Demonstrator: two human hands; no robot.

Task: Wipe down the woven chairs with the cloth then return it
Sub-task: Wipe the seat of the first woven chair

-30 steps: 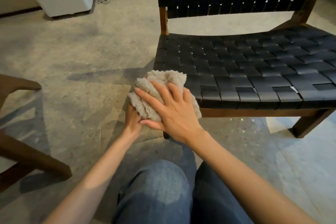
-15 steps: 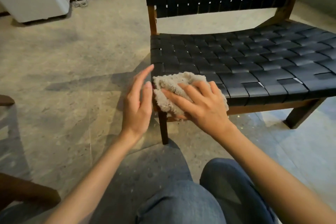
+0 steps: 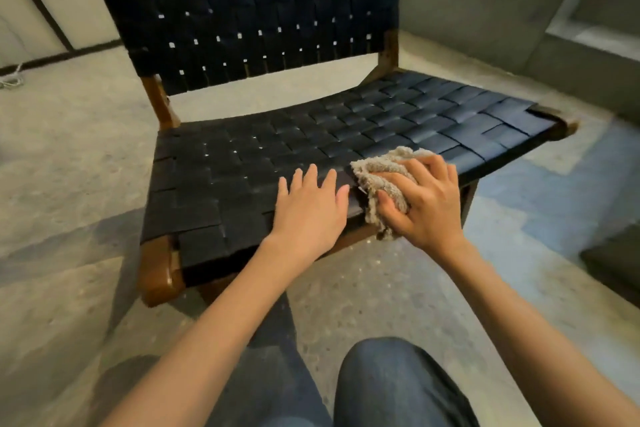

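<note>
A low woven chair [image 3: 263, 163] with black straps and a brown wooden frame fills the middle of the head view. A crumpled beige terry cloth [image 3: 381, 172] lies on the front edge of its seat, right of centre. My right hand [image 3: 420, 203] grips the cloth, fingers curled over it and thumb under its hanging fold. My left hand [image 3: 310, 210] rests flat on the seat just left of the cloth, fingers straight and spread, holding nothing.
The chair's woven backrest [image 3: 242, 10] rises behind the seat. A grey sofa [image 3: 485, 0] stands at the back right, and a dark object [image 3: 614, 263] sits at the right edge. My knees in jeans [image 3: 391, 385] are at the bottom. Speckled stone floor lies all around.
The view swung left to right, centring the chair. My right hand carried the cloth from the seat's front left corner to right of centre. My left hand let go and came down flat on the seat.
</note>
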